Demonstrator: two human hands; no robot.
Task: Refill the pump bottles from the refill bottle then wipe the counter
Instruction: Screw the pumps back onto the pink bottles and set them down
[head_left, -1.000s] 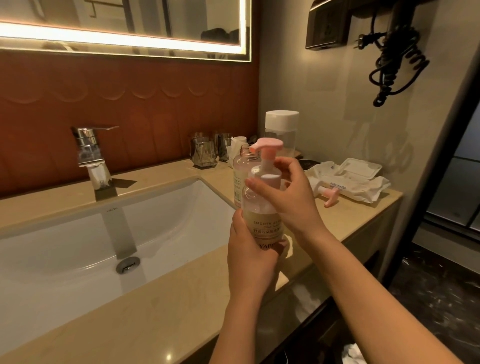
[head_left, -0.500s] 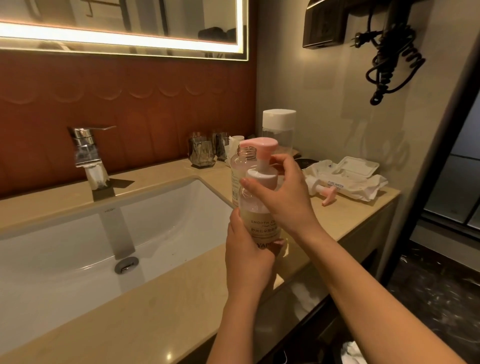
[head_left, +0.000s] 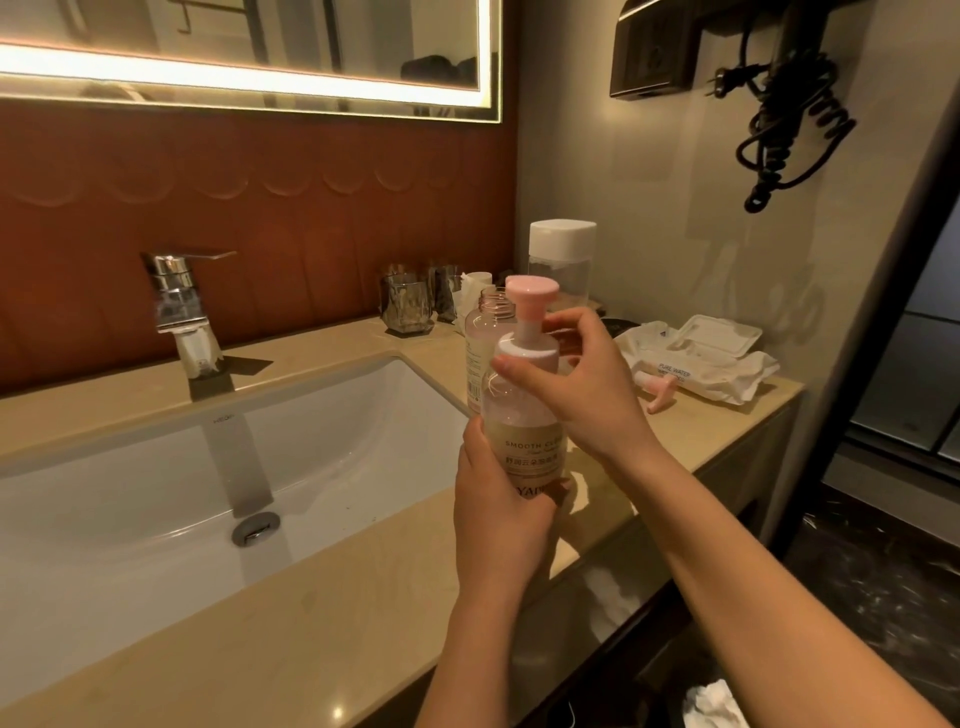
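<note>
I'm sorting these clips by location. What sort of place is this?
Most likely a hotel bathroom: a white sink with a chrome faucet set in a beige counter, a lit mirror above, and a black coiled cord, probably a hair dryer's, hanging on the wall.

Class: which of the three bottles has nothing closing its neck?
The clear pinkish bottle standing behind the held pink-pump bottle; its threaded neck is bare, while the tall bottle wears a white cap.

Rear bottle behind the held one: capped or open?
Open. The rear bottle shows a bare threaded neck; a loose pink pump lies on the counter.
</note>
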